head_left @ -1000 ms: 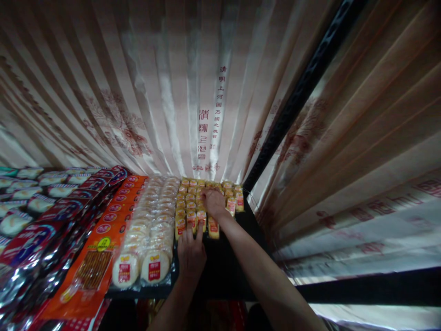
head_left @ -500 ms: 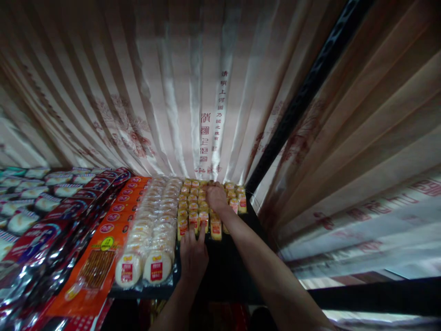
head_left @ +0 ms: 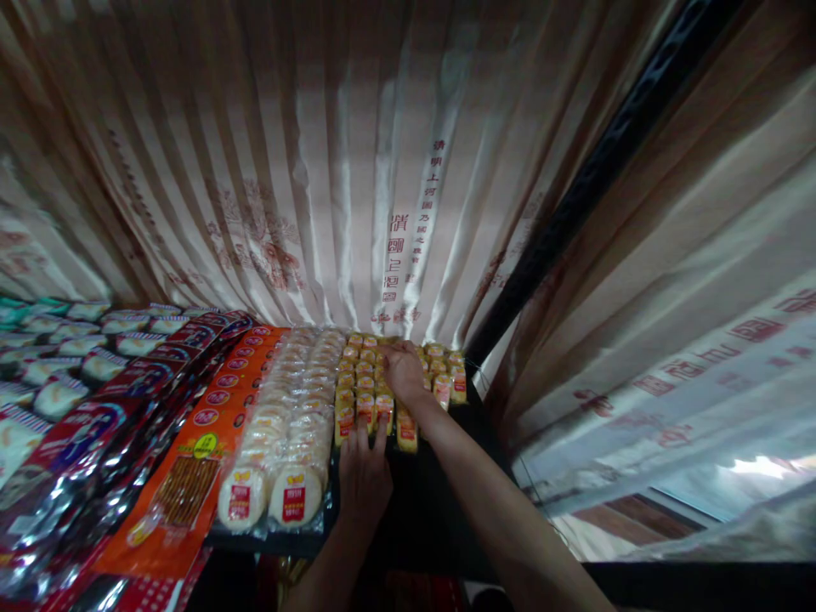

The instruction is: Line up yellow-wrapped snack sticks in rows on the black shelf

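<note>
On a dark shelf (head_left: 424,501) backed by a pleated, printed curtain (head_left: 344,187), small yellow snack packs (head_left: 359,384) stood in rows right of wrapped round cakes (head_left: 286,476). The left hand (head_left: 363,476) lay flat against the near row with its grip wide and holding nothing. The right hand (head_left: 403,372) covered the far rows, its grip impossible to tell.

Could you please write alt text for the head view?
Two bare hands rest on rows of yellow snack packets on a dark shelf, left hand at the front, right hand farther back. Round white cakes and orange packets lie alongside; a printed curtain hangs behind.
</note>
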The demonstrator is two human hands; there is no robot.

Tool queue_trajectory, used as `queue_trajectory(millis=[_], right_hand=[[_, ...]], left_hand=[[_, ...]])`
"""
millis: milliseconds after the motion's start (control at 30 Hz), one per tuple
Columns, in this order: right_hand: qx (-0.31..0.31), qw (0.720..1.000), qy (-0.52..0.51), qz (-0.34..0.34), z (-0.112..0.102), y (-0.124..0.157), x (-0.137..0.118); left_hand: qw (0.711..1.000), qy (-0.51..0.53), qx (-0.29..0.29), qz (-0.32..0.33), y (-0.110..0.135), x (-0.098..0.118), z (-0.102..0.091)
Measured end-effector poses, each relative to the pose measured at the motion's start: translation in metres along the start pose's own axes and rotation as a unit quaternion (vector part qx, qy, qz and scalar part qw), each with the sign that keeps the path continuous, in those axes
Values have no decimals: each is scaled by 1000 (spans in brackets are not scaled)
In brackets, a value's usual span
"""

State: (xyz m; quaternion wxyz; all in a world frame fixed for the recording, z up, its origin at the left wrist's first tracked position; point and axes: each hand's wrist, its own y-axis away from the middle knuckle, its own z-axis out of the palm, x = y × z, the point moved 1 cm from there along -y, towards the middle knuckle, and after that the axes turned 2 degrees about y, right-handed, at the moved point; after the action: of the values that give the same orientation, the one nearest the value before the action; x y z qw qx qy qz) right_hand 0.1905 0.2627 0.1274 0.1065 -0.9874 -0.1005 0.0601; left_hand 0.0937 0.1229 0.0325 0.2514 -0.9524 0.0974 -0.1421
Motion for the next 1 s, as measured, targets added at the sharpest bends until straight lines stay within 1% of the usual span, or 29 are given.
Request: queue_trajectory(millis=[100, 167, 300, 433, 533, 700, 767, 900, 1000], right_hand=[[15, 999, -24, -42, 9, -7, -5], [8, 998, -33, -62, 15, -12, -6], [-8, 998, -34, -53, 23, -18, -7], [-16, 997, -40, -59, 20, -17, -6], [-14, 997, -48, -63, 18, -18, -8], [9, 994, -69, -87, 21, -23, -24], [2, 993, -67, -99, 22, -25, -31], [-20, 994, -62, -92, 22, -28, -38], [6, 993, -81, -87, 19, -28, -35]], left_hand=[[1000, -2, 3, 0, 0, 1, 0], [1000, 0, 0, 1, 0, 1, 0], [1000, 4, -4, -12, 0, 2, 1], [1000, 5, -14, -16, 0, 2, 1], [1000, 2, -14, -7, 0, 1, 2], [1000, -1, -14, -1, 0, -1, 3], [1000, 1, -14, -3, 1, -1, 4], [1000, 4, -12, 0, 1, 0, 4], [1000, 3, -9, 1, 0, 0, 2]])
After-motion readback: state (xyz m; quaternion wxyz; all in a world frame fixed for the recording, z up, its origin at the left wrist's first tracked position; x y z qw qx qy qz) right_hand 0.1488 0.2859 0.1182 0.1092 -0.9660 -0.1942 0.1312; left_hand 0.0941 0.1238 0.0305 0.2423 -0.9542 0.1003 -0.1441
